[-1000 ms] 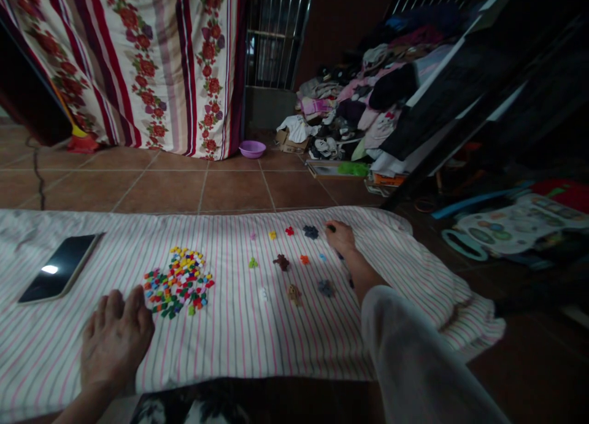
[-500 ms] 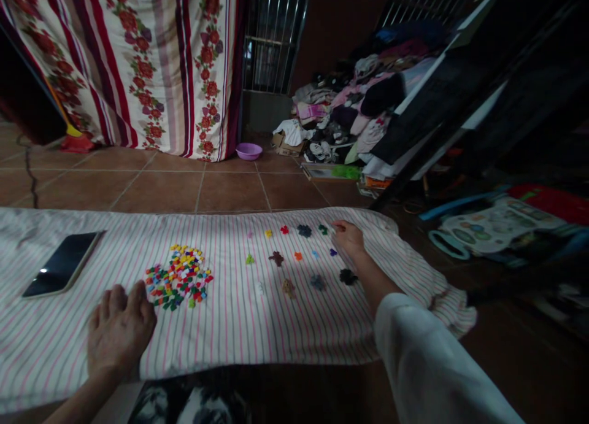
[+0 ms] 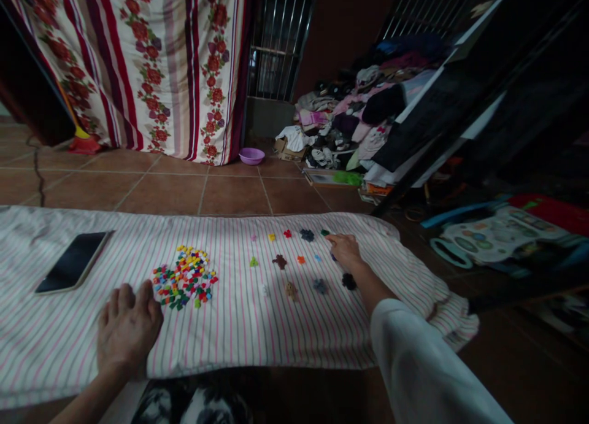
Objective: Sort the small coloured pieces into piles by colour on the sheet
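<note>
My left hand (image 3: 129, 327) lies flat on the striped cloth (image 3: 230, 344), its fingers stretched out and nothing in it. Just beyond its fingertips is a mixed heap of small colourful pieces (image 3: 186, 277). My right hand (image 3: 345, 250) is at the far right of the sorted colour groups, fingers drawn together at the small dark green pieces (image 3: 324, 232). Anything between those fingertips is too small to make out. The hand partly covers the dark blue pieces (image 3: 334, 257). Nearby lie navy pieces (image 3: 307, 234), black pieces (image 3: 348, 281), grey pieces (image 3: 319, 285) and orange pieces (image 3: 300, 259).
A phone (image 3: 73, 261) rests on the cloth at the left. More groups, including brown pieces (image 3: 279, 261) and tan pieces (image 3: 291, 290), sit mid-cloth. On the tiled floor beyond are a purple basin (image 3: 251, 156) and a clothes pile (image 3: 350, 114).
My right hand has moved slightly left and nearer, from beside the dark green pieces to their edge, now partly covering the dark blue ones. My left hand stays flat. The view has shifted a little.
</note>
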{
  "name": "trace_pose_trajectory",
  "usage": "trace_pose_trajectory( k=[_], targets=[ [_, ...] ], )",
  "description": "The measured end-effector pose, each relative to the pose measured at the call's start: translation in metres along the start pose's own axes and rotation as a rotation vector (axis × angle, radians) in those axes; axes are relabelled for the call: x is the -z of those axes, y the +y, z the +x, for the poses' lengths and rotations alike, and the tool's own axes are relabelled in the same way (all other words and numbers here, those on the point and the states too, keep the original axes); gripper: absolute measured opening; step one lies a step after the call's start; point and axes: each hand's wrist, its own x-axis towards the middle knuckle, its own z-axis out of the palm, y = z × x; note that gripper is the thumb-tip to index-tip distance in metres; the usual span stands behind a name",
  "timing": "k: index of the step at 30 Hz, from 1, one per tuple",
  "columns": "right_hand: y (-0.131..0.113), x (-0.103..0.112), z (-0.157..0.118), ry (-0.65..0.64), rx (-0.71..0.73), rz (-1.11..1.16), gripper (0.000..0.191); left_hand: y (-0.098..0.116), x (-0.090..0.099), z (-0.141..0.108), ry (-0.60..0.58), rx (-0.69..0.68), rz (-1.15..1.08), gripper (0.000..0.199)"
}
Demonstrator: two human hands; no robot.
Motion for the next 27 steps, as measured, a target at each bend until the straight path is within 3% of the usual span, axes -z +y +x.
trace_pose_trajectory(
  k=[5, 10, 13, 16, 18, 22, 24, 27],
  targets=[
    [-0.008, 0.006, -0.002, 0.063, 0.009, 0.054, 0.039, -0.002, -0.003, 0.0, 0.051, -0.012, -0.007, 0.05],
    [-0.03, 0.022, -0.001, 0.234, 0.008, 0.189, 0.035, -0.002, -0.008, 0.001, 0.062, -0.013, -0.008, 0.049],
    [-0.063, 0.038, 0.002, 0.356, 0.08, 0.33, 0.035, -0.003, -0.013, 0.002, 0.065, 0.011, -0.025, 0.049],
    [-0.115, 0.056, -0.006, 0.399, 0.213, 0.501, 0.031, -0.004, -0.015, 0.002, 0.084, 0.021, -0.056, 0.049],
    [-0.156, 0.064, -0.02, 0.323, 0.342, 0.601, 0.029, -0.004, -0.015, 0.002, 0.089, 0.025, -0.073, 0.049],
    [-0.231, 0.062, -0.062, 0.019, 0.561, 0.751, 0.023, -0.003, -0.01, 0.001, 0.087, 0.03, -0.085, 0.048],
    [-0.259, 0.052, -0.081, -0.096, 0.616, 0.781, 0.021, -0.002, -0.008, 0.001, 0.086, 0.035, -0.086, 0.047],
    [-0.289, 0.036, -0.1, -0.163, 0.609, 0.745, 0.017, -0.002, -0.007, 0.001, 0.083, 0.034, -0.085, 0.047]
  ],
)
